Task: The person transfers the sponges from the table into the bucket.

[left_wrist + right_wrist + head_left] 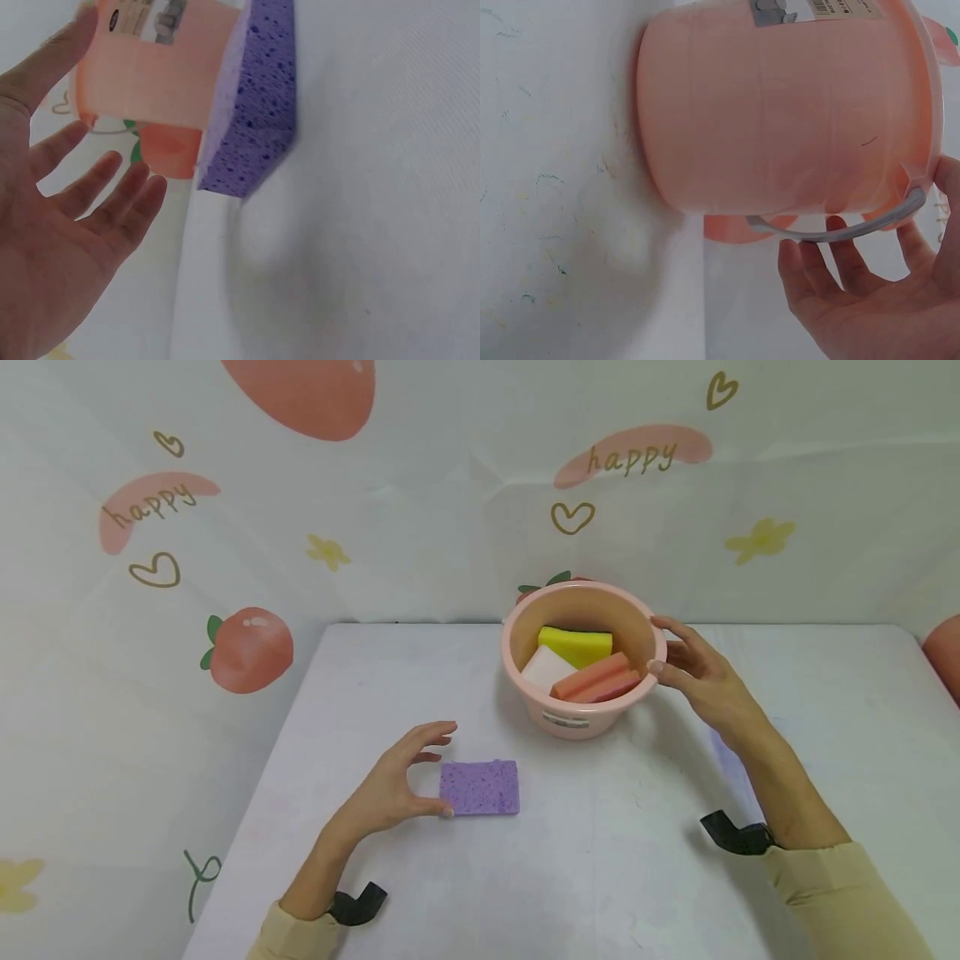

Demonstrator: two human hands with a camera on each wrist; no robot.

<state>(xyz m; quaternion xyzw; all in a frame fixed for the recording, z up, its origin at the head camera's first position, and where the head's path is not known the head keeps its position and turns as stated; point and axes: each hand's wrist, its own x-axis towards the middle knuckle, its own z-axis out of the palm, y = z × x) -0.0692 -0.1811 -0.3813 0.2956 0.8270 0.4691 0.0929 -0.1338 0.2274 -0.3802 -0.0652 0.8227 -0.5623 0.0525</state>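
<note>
A purple sponge (480,788) lies flat on the table, its pitted face clear in the left wrist view. My left hand (396,781) is at its left side, thumb tip right at the near left corner and the other fingers spread beyond the far left corner. At the back of the table stands a pink bucket (572,722). My right hand (703,675) holds its right rim, thumb and index finger on the edge and the other fingers by the grey handle (855,229). Inside the bucket are a yellow sponge (576,647), a white block (547,668) and orange-red pieces (592,677).
A white table (570,877) carries everything, with a patterned cloth (442,485) hanging behind and to the left. On the right, a faint purple patch (733,772) shows beside the right forearm. Black straps (738,835) sit at both wrists.
</note>
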